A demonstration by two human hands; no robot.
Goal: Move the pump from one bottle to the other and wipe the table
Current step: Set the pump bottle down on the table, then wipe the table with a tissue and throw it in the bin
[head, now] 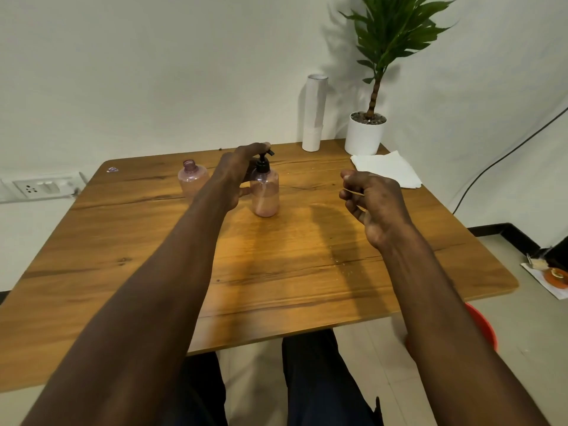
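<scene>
Left hand [238, 173] on pump [265, 159]; right hand [372, 201] empty, half-curled

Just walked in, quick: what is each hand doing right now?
Left hand: fingers on the pump of the pink bottle, thumb at its side.
Right hand: fingers loosely curled, holding nothing, above the table.

**Soft indoor light, wide-angle bend**

Evenly and moderately lit from above. Soft arm shadows across the bench [307, 256], a faint leaf shadow from the plant [396, 35] on the wall [153, 72]. Mild sheen on wood. Edges bowed by the lens; slightly soft throughout.
</scene>
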